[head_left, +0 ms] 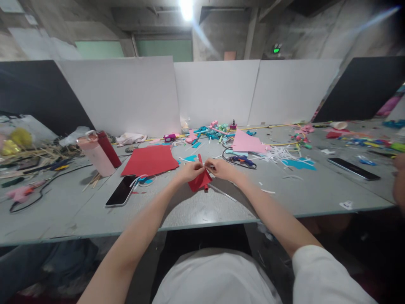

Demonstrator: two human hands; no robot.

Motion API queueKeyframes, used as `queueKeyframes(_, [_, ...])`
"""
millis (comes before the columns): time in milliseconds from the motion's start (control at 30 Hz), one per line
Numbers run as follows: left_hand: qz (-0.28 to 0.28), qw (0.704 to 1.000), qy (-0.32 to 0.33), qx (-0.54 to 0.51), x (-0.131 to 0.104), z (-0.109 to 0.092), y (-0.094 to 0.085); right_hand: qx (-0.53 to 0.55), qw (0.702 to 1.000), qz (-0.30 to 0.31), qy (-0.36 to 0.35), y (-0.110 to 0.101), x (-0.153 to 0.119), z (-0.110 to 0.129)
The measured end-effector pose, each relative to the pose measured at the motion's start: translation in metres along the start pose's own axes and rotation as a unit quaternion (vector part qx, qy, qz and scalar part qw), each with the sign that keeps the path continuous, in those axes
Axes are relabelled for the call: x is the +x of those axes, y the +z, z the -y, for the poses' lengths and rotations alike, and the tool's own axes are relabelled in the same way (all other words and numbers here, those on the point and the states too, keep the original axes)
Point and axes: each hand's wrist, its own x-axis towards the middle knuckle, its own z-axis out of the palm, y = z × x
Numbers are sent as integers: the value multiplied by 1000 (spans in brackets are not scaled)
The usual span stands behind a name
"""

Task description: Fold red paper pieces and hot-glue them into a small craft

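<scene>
Both my hands meet over the table's near middle, fingertips almost touching. My left hand (193, 171) pinches the upper edge of a small red sheet (198, 182), paper or thin foam. My right hand (218, 168) is closed at the same spot, its fingertips on the red material. A narrow red strip, perhaps rolled, sticks out above the fingers and below the sheet. The exact fold between the fingertips is hidden. A thin white strip (223, 192) lies just right of the red sheet. A larger red sheet (150, 160) rests flat to the left.
A phone (120, 192) and a pink bottle (96, 155) stand or lie left. A blue glue gun (242, 161), with its cord, lies right of my hands, near pink paper (248, 141) and white paper strips (281, 154). Another phone (353, 168) lies farther right. White panels (217, 93) close the back.
</scene>
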Motion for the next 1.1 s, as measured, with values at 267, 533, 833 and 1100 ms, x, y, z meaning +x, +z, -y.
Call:
queueKeyframes(267, [-16,1000,0,-22,3,4,2,41,999,-17,-28,2,0,-5])
queueKeyframes(533, [-15,999,35,-6,2,4,-3,55,998,-18,-10,5,1,-10])
queueKeyframes(833, [-2,991,79,109,-6,2,-2,-3,1000,1,-18,4,2,-8])
queueKeyframes(1100, [-28,989,76,124,-5,1,4,9,1000,-14,-10,11,3,-17])
